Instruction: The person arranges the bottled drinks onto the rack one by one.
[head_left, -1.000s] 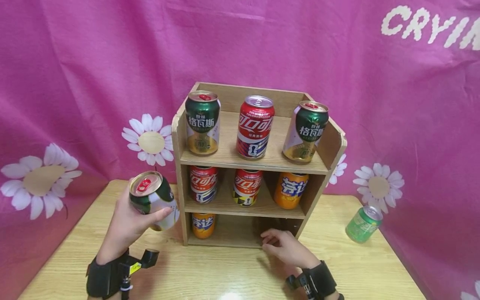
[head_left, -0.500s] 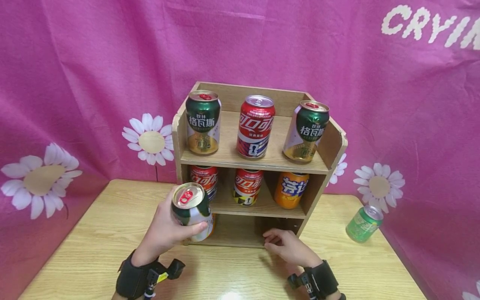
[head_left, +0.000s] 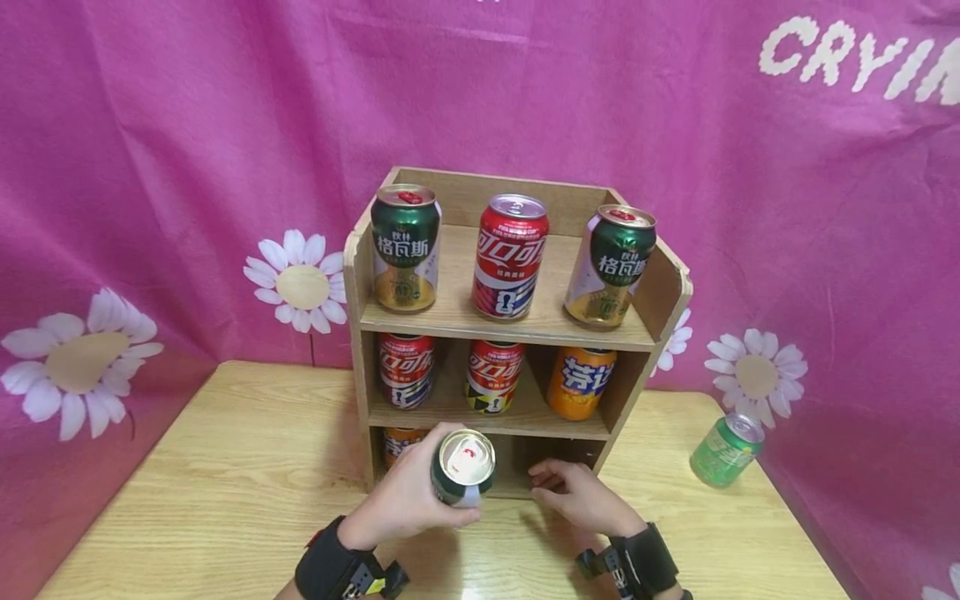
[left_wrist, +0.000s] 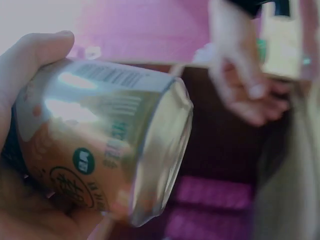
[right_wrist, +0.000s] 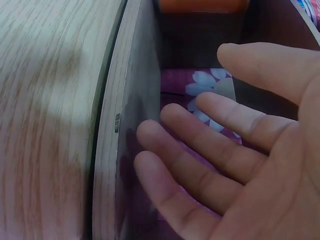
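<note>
My left hand (head_left: pixel 408 492) grips a green, white and gold drink can (head_left: pixel 463 473) in front of the bottom shelf, its pull-tab top toward the head camera. In the left wrist view the can's gold base (left_wrist: pixel 162 155) points toward the shelf opening. Fingers relaxed and holding nothing, my right hand (head_left: pixel 585 498) is at the right end of the bottom shelf (head_left: pixel 517 477). The right wrist view shows its fingers (right_wrist: pixel 215 150) spread at the compartment's opening. Partly behind my left hand, an orange can (head_left: pixel 400 443) stands at the bottom left.
The wooden rack (head_left: pixel 495 429) holds a red can (head_left: pixel 510 258) between two green-and-gold cans (head_left: pixel 405 250) on top. Two red cans (head_left: pixel 493 375) and an orange can (head_left: pixel 582 383) fill the middle shelf. A light-green can (head_left: pixel 726 450) stands on the table (head_left: pixel 187 483) at right.
My left hand has carried the green-and-gold can rightward and down, from left of the rack to the front of the bottom shelf. My right hand has stayed almost still.
</note>
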